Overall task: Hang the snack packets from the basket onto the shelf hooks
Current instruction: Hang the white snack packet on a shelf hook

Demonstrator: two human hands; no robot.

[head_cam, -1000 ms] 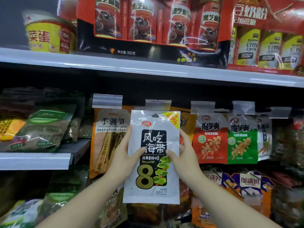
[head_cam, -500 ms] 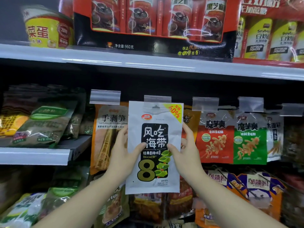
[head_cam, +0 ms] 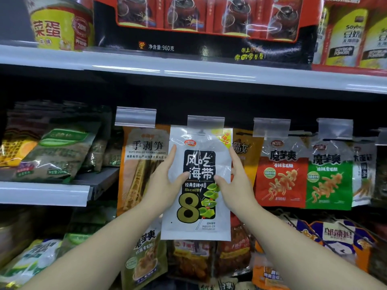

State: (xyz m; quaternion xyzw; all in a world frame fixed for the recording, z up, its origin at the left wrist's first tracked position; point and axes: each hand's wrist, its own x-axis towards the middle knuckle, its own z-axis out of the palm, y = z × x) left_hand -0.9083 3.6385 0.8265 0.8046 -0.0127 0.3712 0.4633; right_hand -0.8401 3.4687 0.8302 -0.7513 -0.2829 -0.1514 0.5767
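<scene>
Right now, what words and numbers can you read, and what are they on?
"风吃海带", "8kcal", big "8": white packet held by left hand and right hand.
"手剥笋", "HAND PEELED BAMBOO SHOOTS": orange packet.
"魔芋爽": red packet, green packet.
"净含量:960克": black box.
"菜蛋": yellow tub.
Small print elsewhere: too blurred.

- Two hands: left hand (head_cam: 162, 183), right hand (head_cam: 235, 185).
- One white seaweed packet (head_cam: 196, 229) held between them.
- Five clear price-tag holders along the hook row; the first (head_cam: 135, 117), the fifth cut off at the right edge.
- One orange bamboo-shoot packet (head_cam: 142, 164).
- One red konjac packet (head_cam: 281, 174).
- One green konjac packet (head_cam: 328, 176).
- One yellow tub (head_cam: 60, 28) on the top shelf.
</scene>
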